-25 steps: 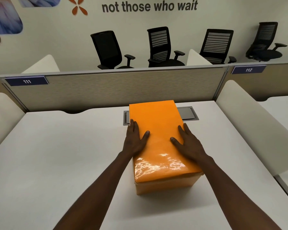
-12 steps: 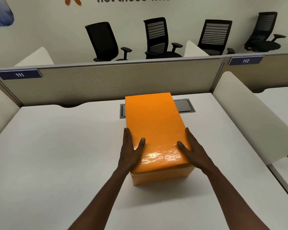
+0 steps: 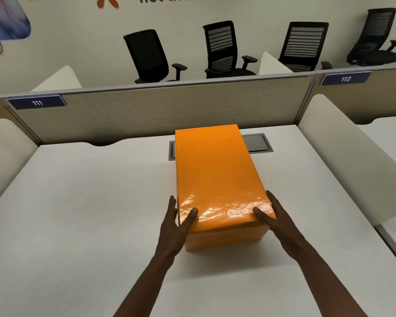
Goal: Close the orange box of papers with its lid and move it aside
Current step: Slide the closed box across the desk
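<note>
The orange box [image 3: 224, 237] stands in the middle of the white desk [image 3: 82, 202], its glossy orange lid [image 3: 213, 170] sitting flat over it and hiding the papers. My left hand [image 3: 176, 223] presses against the box's near left corner, thumb on the lid and fingers down the side. On the near right corner sits my right hand [image 3: 276, 218] in the same way, thumb on top and fingers along the side. The box is clamped between both hands.
A grey cable hatch [image 3: 256, 143] lies in the desk behind the box. A beige partition [image 3: 169, 106] closes the far edge, and white curved dividers [image 3: 343, 152] flank both sides. Several black office chairs [image 3: 224, 49] stand beyond the partition.
Both hands slid back along the lid from its middle to its near corners and now grip the sides. The box stays where it was on the desk.
</note>
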Demonstrator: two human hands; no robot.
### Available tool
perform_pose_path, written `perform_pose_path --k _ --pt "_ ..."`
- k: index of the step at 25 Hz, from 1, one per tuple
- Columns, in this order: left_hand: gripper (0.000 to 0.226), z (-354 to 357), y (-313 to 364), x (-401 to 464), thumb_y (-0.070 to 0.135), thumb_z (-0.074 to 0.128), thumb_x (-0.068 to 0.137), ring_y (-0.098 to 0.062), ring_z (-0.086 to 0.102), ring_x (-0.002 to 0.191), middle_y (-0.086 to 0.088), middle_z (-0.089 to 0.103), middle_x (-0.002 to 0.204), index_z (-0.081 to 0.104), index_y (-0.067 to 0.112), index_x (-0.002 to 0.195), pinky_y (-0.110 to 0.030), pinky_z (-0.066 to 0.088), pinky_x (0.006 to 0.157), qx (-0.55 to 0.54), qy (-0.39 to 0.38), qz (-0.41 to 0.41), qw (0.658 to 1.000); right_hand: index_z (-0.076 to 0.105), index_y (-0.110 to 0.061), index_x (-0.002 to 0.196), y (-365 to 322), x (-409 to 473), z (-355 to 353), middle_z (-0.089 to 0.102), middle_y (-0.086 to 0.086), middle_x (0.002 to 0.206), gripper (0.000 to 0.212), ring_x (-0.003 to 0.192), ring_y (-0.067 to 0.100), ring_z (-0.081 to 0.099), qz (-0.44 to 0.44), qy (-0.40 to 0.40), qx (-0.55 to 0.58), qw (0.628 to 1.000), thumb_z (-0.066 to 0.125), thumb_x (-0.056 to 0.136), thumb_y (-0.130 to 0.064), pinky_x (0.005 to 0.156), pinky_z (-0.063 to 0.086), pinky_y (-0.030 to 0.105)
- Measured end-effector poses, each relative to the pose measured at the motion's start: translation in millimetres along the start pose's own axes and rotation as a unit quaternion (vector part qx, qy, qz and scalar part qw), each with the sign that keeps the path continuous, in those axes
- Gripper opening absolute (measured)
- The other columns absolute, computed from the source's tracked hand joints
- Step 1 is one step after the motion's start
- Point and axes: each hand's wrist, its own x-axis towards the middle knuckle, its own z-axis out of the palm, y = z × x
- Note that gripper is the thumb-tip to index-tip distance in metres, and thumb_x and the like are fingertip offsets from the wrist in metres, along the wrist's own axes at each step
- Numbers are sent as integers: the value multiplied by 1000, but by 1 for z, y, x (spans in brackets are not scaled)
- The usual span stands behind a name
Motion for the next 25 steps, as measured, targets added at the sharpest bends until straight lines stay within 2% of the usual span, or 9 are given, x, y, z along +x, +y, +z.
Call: perform_pose_path --k 2,4,6,7,10,12,14,18,25 --pt "105 4 -11 -11 82 68 63 -22 52 141 9 50 157 30 49 156 -52 47 113 -26 -14 -6 1000 37 -44 148 7 -4 1 56 -8 142 76 126 20 57 -9 -14 23 1000 74 82 -51 105 48 48" --pt "94 9 -13 -14 71 70 77 -22 50 142 10 47 158 24 52 156 -53 44 116 -50 -4 -7 999 41 -45 145 7 -4 4 59 -8 139 67 125 20 58 -12 -14 48 999 73 87 -43 105 47 51" --pt "98 11 -10 -16 69 66 78 -25 44 146 8 37 165 11 54 158 -57 40 118 -58 12 -14 998 41 -44 145 9 -5 10 59 -8 138 66 124 20 59 -17 -7 48 999 71 87 -42 104 48 49" --pt "99 13 -8 -18 71 66 77 -26 46 145 7 37 164 12 54 158 -57 42 117 -54 21 -14 998 41 -43 145 9 -5 11 59 -7 138 66 123 20 59 -18 -4 47 999 71 86 -43 102 49 47" --pt "96 13 -8 -23 75 67 72 -21 56 135 10 52 151 27 50 156 -52 50 110 -54 62 -7 997 42 -40 145 7 -3 15 60 -4 137 69 120 19 60 -16 -23 47 998 74 84 -45 91 52 35" --pt "99 9 -6 -23 76 69 68 -17 59 131 15 57 143 30 48 155 -49 51 110 -57 57 1 997 41 -39 146 10 -5 20 59 -4 137 70 119 17 60 -7 -11 50 999 73 84 -45 85 51 31" --pt "100 4 -5 -23 77 68 67 -15 59 130 16 57 142 30 48 155 -48 51 110 -56 51 7 997 40 -38 147 11 -11 23 58 -4 138 71 119 17 59 -9 -1 48 999 71 83 -45 85 50 31" --pt "101 -23 -11 -31 77 67 67 -18 58 131 11 56 146 31 46 156 -49 51 110 -78 92 6 993 38 -37 148 -6 -4 49 57 -5 137 74 113 11 58 -17 -42 32 998 69 82 -47 82 49 31" --pt "96 -138 -13 -20 68 72 68 -23 58 133 6 57 149 38 42 154 -54 48 112 -96 135 31 986 34 -36 150 -39 6 165 53 -4 141 75 121 21 56 -42 -75 21 996 67 84 -49 88 50 34"
